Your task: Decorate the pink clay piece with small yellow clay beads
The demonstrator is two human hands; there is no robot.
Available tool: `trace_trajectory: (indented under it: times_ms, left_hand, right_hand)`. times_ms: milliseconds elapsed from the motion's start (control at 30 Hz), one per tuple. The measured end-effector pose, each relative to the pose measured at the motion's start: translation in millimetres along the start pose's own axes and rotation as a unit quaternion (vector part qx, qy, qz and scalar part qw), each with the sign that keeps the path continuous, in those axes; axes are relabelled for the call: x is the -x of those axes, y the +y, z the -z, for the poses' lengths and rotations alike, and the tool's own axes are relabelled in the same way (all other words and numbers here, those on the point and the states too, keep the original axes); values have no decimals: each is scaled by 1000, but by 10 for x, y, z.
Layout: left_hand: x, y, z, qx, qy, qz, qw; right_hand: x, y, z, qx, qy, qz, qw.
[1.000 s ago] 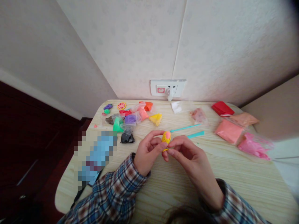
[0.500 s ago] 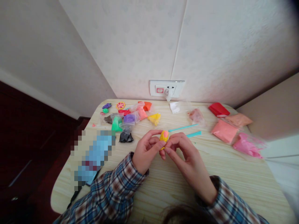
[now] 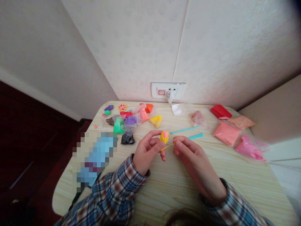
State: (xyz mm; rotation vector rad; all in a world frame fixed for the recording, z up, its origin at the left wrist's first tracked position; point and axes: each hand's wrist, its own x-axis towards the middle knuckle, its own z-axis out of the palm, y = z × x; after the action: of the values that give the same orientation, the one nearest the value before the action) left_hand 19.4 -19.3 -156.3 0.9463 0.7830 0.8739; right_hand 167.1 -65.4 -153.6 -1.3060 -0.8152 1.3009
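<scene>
Right hand [image 3: 193,160] has drawn away, pinching a yellow strand [image 3: 168,146] — overpulling could snap it — left hand [image 3: 146,156] holding the yellow piece [image 3: 163,138].

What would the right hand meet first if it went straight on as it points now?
The right hand would probably meet the yellow-and-pink piece in the left hand first; depth is unclear.

Beyond the far edge of the pale wood-grain counter [image 3: 254,185], a light, faintly patterned wall [image 3: 136,47], with a long seam [image 3: 181,40] running down to a white socket panel [image 3: 180,91]. Past the right edge, a plain beige upright panel [image 3: 277,106]; past the left edge, a dark reddish expanse [image 3: 35,131], too dim to tell floor from furniture. Softly lit overall, with deep shadow off the near left corner.
</scene>
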Motion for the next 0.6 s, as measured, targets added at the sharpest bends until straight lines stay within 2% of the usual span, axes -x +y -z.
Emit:
trace_trajectory:
  times_ms: [100, 333, 500, 600]
  left_hand:
    - [3, 0, 3, -3, -2, 3, 1000]
    - [6, 1, 11, 8, -9, 0, 1000]
    - [15, 15, 3, 11, -14, -1, 1000]
    - [14, 19, -4, 16, -12, 0, 1000]
  right_hand:
    - [3, 9, 3, 0, -7, -6, 1000]
    - [7, -24, -33, 25, -57, 64, 996]
    - [9, -71, -80, -30, -106, 54, 992]
    - [5, -53, -58, -26, -87, 43, 995]
